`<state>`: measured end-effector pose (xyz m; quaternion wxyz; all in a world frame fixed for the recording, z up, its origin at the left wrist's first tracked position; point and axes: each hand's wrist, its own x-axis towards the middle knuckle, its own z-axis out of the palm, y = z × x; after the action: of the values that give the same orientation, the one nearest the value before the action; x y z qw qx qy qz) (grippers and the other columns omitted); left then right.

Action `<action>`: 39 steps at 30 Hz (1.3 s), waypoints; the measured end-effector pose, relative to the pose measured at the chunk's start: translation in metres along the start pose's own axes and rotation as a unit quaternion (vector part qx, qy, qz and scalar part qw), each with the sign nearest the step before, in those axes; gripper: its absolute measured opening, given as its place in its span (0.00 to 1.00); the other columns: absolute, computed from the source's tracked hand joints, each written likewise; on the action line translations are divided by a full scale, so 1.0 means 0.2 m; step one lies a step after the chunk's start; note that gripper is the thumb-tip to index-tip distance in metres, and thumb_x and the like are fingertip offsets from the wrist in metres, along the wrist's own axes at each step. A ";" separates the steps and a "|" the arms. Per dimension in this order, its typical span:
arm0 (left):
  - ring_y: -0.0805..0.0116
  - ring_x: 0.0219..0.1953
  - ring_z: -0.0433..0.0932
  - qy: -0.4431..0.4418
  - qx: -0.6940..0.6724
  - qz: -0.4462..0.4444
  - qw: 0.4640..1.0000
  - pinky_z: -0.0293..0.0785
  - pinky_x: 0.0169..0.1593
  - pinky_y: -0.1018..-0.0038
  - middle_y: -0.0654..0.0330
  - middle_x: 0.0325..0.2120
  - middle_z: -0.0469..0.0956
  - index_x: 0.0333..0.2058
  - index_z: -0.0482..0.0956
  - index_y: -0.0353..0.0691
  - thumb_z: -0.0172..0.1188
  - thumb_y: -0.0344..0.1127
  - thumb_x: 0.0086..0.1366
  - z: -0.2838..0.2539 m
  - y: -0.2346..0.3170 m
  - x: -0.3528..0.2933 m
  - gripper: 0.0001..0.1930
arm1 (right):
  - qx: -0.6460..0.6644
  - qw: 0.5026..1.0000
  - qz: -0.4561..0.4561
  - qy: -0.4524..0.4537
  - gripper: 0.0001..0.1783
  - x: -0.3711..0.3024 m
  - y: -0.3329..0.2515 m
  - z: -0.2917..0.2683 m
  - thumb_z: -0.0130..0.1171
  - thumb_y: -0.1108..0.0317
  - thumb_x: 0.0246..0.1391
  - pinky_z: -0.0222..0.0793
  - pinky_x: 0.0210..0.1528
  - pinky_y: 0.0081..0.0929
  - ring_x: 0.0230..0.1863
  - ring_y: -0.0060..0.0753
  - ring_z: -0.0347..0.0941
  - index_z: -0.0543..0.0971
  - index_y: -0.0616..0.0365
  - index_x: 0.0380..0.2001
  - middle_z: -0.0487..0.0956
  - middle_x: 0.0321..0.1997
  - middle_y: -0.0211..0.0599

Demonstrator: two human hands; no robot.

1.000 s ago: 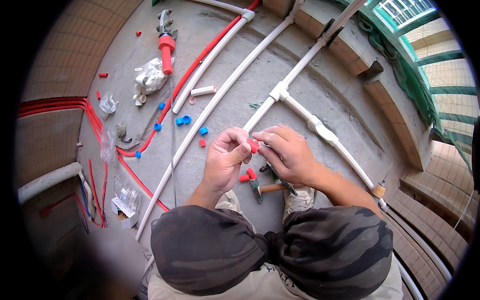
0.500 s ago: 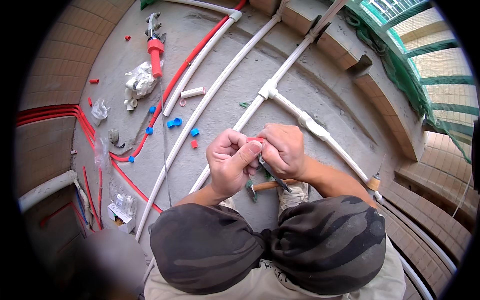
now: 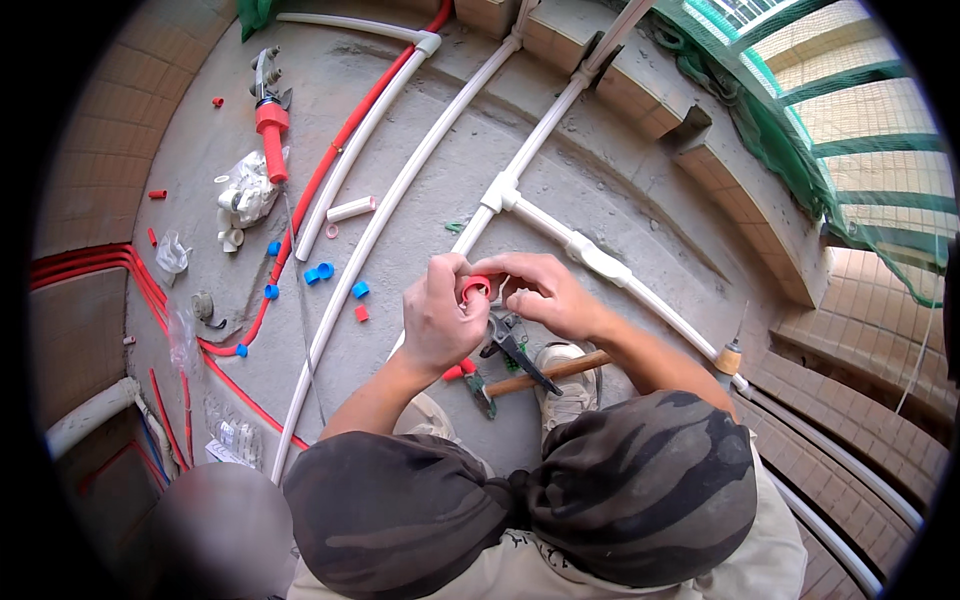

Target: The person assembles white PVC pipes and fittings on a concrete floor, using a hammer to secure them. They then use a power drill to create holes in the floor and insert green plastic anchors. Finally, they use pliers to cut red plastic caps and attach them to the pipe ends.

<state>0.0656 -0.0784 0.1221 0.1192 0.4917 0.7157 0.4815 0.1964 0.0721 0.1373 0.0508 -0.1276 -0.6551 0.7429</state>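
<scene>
One red ring [image 3: 474, 281] sits in my remote view above the concrete floor [image 3: 410, 235], pinched by the left hand [image 3: 438, 315]; the right hand [image 3: 548, 295] curls its fingers loosely beside it, contact unclear to me.

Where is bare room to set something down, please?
Bare floor lies between the middle white pipe and the tee pipe, apart from a green scrap, and between its branch and the tiled curb. Crowded: around the blue caps and red pipe, and by the hammer near the shoes.
</scene>
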 end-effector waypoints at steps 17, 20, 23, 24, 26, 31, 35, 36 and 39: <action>0.70 0.35 0.77 -0.088 -0.067 -0.264 0.958 0.76 0.42 0.73 0.56 0.37 0.78 0.54 0.76 0.33 0.70 0.25 0.62 -0.12 -0.20 -0.08 0.22 | -0.392 0.837 0.008 0.381 0.16 0.77 0.39 -1.15 0.73 0.72 0.48 0.78 0.46 0.32 0.37 0.39 0.84 0.86 0.62 0.42 0.87 0.38 0.45; 0.67 0.33 0.78 -0.097 -0.076 -0.302 0.945 0.77 0.40 0.70 0.55 0.36 0.77 0.50 0.78 0.33 0.71 0.27 0.62 -0.13 -0.24 -0.17 0.19 | -0.381 0.852 0.057 0.355 0.13 0.80 0.36 -1.18 0.71 0.69 0.51 0.77 0.46 0.36 0.40 0.41 0.84 0.87 0.63 0.40 0.86 0.39 0.47; 0.67 0.32 0.78 -0.110 -0.085 -0.345 0.928 0.77 0.38 0.70 0.56 0.34 0.78 0.48 0.79 0.34 0.71 0.26 0.62 -0.13 -0.26 -0.21 0.16 | -0.431 0.832 0.013 0.348 0.12 0.83 0.40 -1.18 0.69 0.70 0.53 0.76 0.48 0.38 0.42 0.48 0.83 0.87 0.63 0.40 0.85 0.40 0.50; 0.67 0.32 0.78 -0.115 -0.080 -0.342 0.929 0.77 0.38 0.70 0.57 0.34 0.78 0.48 0.79 0.34 0.70 0.26 0.62 -0.12 -0.27 -0.22 0.16 | -0.439 0.833 0.011 0.337 0.11 0.82 0.40 -1.19 0.68 0.70 0.53 0.76 0.48 0.39 0.42 0.50 0.82 0.86 0.63 0.39 0.85 0.39 0.51; 0.67 0.32 0.78 -0.122 -0.071 -0.338 0.930 0.77 0.38 0.70 0.57 0.34 0.78 0.47 0.79 0.34 0.70 0.26 0.63 -0.11 -0.29 -0.23 0.15 | -0.450 0.836 0.000 0.315 0.11 0.82 0.38 -1.19 0.67 0.70 0.54 0.75 0.49 0.40 0.43 0.54 0.81 0.86 0.64 0.39 0.84 0.39 0.52; 0.66 0.33 0.79 -0.118 -0.091 -0.352 0.924 0.77 0.38 0.70 0.56 0.34 0.79 0.47 0.79 0.34 0.70 0.27 0.63 -0.09 -0.33 -0.24 0.14 | -0.474 0.836 -0.017 0.277 0.10 0.85 0.37 -1.23 0.66 0.71 0.54 0.75 0.50 0.41 0.44 0.56 0.80 0.86 0.64 0.38 0.84 0.39 0.53; 0.67 0.33 0.79 -0.088 -0.061 -0.356 0.928 0.77 0.38 0.70 0.56 0.33 0.79 0.48 0.80 0.33 0.69 0.26 0.63 -0.13 -0.39 -0.22 0.15 | -0.509 0.825 -0.013 0.245 0.10 0.87 0.37 -1.26 0.67 0.72 0.53 0.75 0.50 0.42 0.44 0.58 0.80 0.86 0.65 0.38 0.83 0.39 0.54; 0.67 0.33 0.78 -0.078 -0.052 -0.356 0.930 0.77 0.38 0.70 0.56 0.34 0.79 0.48 0.80 0.33 0.69 0.26 0.63 -0.15 -0.40 -0.22 0.15 | -0.510 0.826 -0.002 0.241 0.10 0.86 0.37 -1.26 0.67 0.72 0.53 0.75 0.50 0.42 0.44 0.58 0.80 0.86 0.65 0.38 0.83 0.40 0.55; 0.68 0.33 0.78 -0.056 -0.021 -0.338 0.939 0.76 0.37 0.71 0.56 0.34 0.80 0.49 0.80 0.33 0.70 0.26 0.63 -0.22 -0.43 -0.20 0.16 | -0.526 0.820 0.016 0.225 0.10 0.88 0.34 -1.26 0.67 0.71 0.53 0.75 0.50 0.42 0.45 0.59 0.80 0.87 0.65 0.37 0.83 0.40 0.55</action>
<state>0.0058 -0.1405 0.0620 0.3253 0.2447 0.8214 0.3995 0.0985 0.3485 0.0220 0.1099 -0.3092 -0.9145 0.2367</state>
